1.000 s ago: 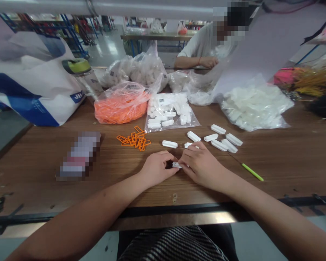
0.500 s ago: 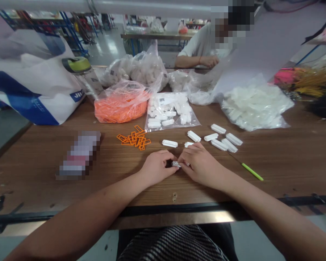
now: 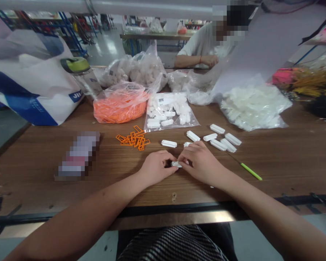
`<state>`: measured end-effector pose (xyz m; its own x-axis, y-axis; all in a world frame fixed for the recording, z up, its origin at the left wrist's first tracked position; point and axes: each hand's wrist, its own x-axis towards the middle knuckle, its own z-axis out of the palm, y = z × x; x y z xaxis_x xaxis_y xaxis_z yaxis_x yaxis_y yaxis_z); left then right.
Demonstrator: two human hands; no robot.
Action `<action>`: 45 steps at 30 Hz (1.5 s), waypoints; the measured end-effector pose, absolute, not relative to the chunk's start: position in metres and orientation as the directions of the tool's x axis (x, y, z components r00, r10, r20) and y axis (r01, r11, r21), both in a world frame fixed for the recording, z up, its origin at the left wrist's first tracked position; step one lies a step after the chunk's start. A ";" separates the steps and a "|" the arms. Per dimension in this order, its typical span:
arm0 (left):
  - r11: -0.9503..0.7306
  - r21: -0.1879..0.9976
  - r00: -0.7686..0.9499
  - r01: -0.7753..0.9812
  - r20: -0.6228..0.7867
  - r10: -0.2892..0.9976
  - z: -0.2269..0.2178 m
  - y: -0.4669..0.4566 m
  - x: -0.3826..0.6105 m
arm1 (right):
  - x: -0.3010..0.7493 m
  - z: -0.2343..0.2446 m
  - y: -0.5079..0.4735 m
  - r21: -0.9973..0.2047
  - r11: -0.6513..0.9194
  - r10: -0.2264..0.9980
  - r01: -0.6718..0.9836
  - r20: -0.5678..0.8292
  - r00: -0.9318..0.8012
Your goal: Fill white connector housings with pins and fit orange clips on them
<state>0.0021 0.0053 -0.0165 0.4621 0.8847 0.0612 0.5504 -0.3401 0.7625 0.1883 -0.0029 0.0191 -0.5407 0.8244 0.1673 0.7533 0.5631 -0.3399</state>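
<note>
Between my hands, low over the table, is a small white plastic part [image 3: 176, 164] with slots in its face. My left hand [image 3: 157, 166] pinches its left end between thumb and fingers. My right hand [image 3: 198, 161] closes over the other end, its fingertips pressed on the part and hiding much of it. Just beyond my hands lie a white oblong plastic piece [image 3: 168, 144] and another white piece [image 3: 187, 144], partly covered by my right hand. A heap of orange rectangular frames [image 3: 136, 139] lies to the left. A green-handled thin tool [image 3: 251, 171] rests to the right.
Several more white pieces [image 3: 218, 144] lie at right. Behind stand a bag of orange frames [image 3: 119, 107], a flat bag of white parts [image 3: 168, 112] and a larger bag [image 3: 254, 105]. A bottle [image 3: 84, 76] and blurred box-like object [image 3: 78, 154] are left. A co-worker [image 3: 198, 47] sits opposite.
My hands keep hold of the white part with only slight finger movement. A tiny white scrap now shows on the table beside my right wrist. The whole view has shifted slightly.
</note>
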 end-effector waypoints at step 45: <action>-0.340 0.766 0.487 0.546 0.040 0.873 -0.014 0.007 0.000 | 0.271 0.022 -0.005 -0.345 0.125 0.980 0.930 -0.103 -0.170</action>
<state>-0.0001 0.0071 -0.0137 0.4867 0.8727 0.0401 0.5463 -0.3398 0.7656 0.2711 -0.0055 0.0224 -0.1696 0.9801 -0.1032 0.9303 0.1247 -0.3449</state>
